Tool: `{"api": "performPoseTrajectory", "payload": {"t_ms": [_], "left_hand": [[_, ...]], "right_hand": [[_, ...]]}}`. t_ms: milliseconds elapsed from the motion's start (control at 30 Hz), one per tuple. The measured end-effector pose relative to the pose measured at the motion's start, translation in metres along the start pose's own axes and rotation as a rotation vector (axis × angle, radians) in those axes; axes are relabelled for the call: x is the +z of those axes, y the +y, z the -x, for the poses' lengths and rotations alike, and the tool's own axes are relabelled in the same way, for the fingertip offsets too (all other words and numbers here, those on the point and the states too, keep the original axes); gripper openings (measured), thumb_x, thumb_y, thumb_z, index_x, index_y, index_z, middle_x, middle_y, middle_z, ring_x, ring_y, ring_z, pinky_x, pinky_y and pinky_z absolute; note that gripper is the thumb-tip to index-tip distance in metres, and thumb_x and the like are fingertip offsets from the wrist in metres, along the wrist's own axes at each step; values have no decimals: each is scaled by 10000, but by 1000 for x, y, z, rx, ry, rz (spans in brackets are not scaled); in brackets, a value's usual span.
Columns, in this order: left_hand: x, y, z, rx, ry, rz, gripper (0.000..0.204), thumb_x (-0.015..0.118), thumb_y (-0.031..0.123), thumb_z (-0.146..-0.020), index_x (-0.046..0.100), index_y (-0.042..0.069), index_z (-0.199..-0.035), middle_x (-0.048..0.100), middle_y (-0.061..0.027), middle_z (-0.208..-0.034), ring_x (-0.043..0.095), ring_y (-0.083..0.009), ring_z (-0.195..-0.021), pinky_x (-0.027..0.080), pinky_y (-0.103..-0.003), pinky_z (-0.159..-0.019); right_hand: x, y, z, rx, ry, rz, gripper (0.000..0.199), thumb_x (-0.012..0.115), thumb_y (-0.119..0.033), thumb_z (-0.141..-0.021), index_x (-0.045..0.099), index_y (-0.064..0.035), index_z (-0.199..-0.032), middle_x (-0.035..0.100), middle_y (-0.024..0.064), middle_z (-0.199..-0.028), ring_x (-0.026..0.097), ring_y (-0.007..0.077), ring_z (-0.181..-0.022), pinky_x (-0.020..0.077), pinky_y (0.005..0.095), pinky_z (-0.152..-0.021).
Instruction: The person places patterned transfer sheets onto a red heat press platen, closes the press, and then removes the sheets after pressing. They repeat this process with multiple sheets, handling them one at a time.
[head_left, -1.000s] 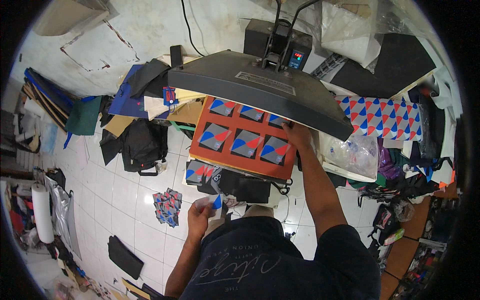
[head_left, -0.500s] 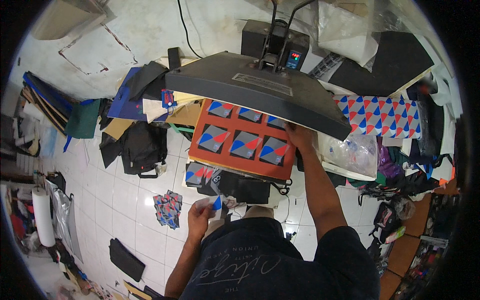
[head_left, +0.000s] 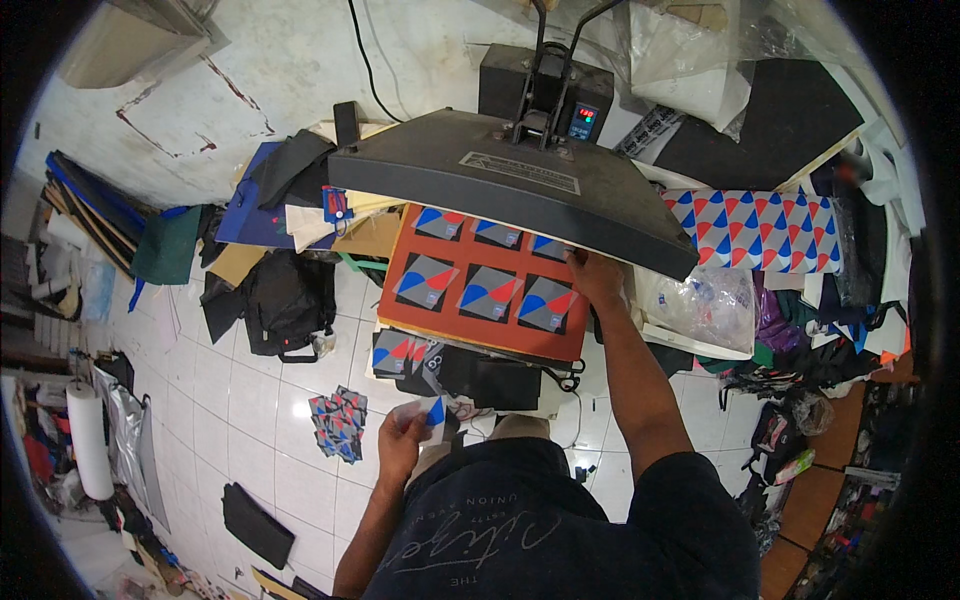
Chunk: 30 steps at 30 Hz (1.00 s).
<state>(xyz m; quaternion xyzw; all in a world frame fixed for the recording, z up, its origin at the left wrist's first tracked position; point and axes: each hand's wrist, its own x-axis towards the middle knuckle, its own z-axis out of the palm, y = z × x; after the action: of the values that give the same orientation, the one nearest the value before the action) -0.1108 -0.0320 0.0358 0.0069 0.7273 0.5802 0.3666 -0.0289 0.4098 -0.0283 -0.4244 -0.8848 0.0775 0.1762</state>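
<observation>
A heat press (head_left: pixel 520 185) is seen with its dark upper platen raised and tilted over an orange lower bed (head_left: pixel 400 300). On the bed, grey fabric squares (head_left: pixel 488 293) printed with blue and red shapes are laid out in rows, lying flat and just apart from one another; the back row is partly hidden under the raised platen.

The right hand (head_left: pixel 592 275) is stretched forward to the right rear corner of the bed, beneath the platen's edge. It rests at or on the rightmost printed square (head_left: pixel 549 304). Its fingers are curled downward, but whether anything is pinched between them cannot be told from this view.

The left hand (head_left: pixel 402 438) is held low, close to the body and well apart from the bed. Its fingers are closed on a small printed piece (head_left: pixel 432 412) showing blue and white, gripped between thumb and fingertips.

Below the front edge of the bed, a stack of further printed squares (head_left: pixel 398 352) is noted, lying on dark material. On the white tiled floor (head_left: pixel 250 400), to the left of the left hand, a small heap of similar printed pieces (head_left: pixel 335 422) is scattered. A black bag (head_left: pixel 285 300) sits on the floor left of the press. To the right of the press, a length of cloth with a red, blue and white triangle pattern (head_left: pixel 765 230) is draped, with a clear plastic bag (head_left: pixel 705 305) just below it. A white paper roll (head_left: pixel 88 440) stands at the far left.
</observation>
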Motion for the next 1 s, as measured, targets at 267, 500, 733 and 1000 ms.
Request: {"api": "performPoseTrajectory", "payload": {"t_ms": [267,500,733,1000], "left_hand": [[0,-3,0,24,-5,48,232,632,76,-898,586,-16,-1105,661,-102,-914,641,-152,-757,551,-274,-666],[-3,-10,-2,45,-33,90,231,630,71,-897,589,-8,-1111,667,-94,-913,641,-149,-763,544,-273,-669],[-6,-11,-1,25,-17,50,237,634,73,-894,592,-5,-1114,669,-95,-917,637,-145,-742,537,-265,-658],[-7,-13,-2,35,-10,31,243,631,60,-888,585,-24,-1111,661,-100,-889,636,-148,-726,540,-272,-652]], "right_hand": [[-10,-11,0,34,4,33,449,635,-487,-818,615,-129,-1088,682,116,-1008,644,355,-959,507,472,-838],[-3,-7,-3,172,-140,1,413,607,-465,-841,610,-142,-1097,676,128,-1012,641,357,-959,508,473,-834],[5,-4,-2,59,-69,35,362,601,-450,-846,613,-139,-1030,684,107,-973,649,351,-930,513,466,-817],[0,-8,-4,67,-97,51,375,608,-447,-843,596,-130,-1042,692,78,-921,660,338,-902,513,469,-810]]}}
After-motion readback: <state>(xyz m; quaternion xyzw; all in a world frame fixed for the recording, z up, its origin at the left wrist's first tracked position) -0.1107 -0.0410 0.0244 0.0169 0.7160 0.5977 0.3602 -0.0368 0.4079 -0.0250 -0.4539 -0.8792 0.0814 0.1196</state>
